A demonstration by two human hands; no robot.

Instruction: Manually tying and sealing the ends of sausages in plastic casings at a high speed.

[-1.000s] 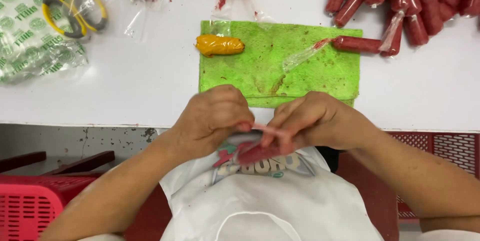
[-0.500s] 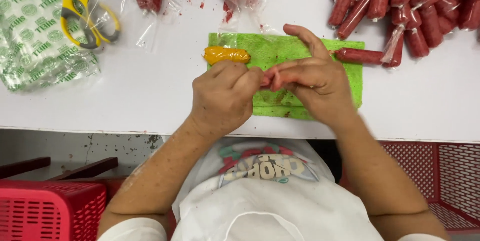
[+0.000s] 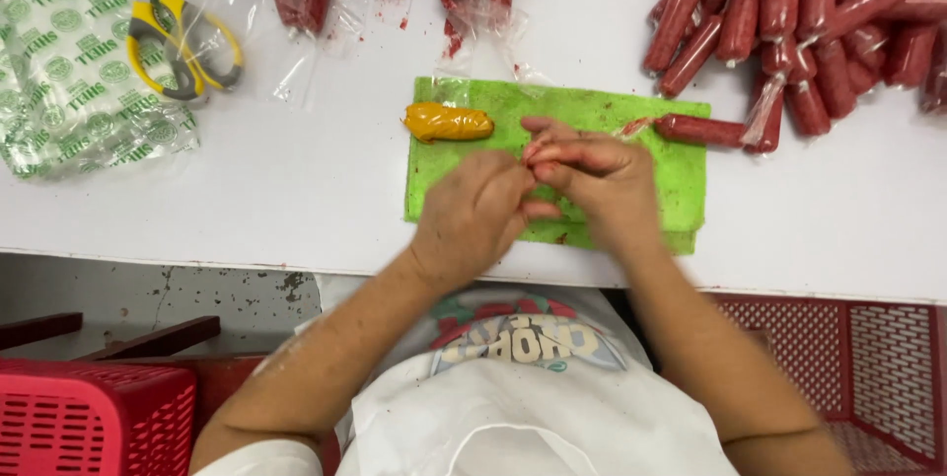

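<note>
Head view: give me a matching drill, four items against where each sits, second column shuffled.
Things:
1. scissors
2. orange sausage
3. red basket
4. heap of red sausages

Places:
A. below the table edge, lower left
B. on the table's far right, behind the green mat
C. on the green mat's left end
D. upper left, lying on clear plastic beside the green printed bag

Pairs: 1-D, 2-C, 3-A, 4-B.

The left hand and right hand meet over the mat, pinching something small and reddish; blur hides what it is.
</note>
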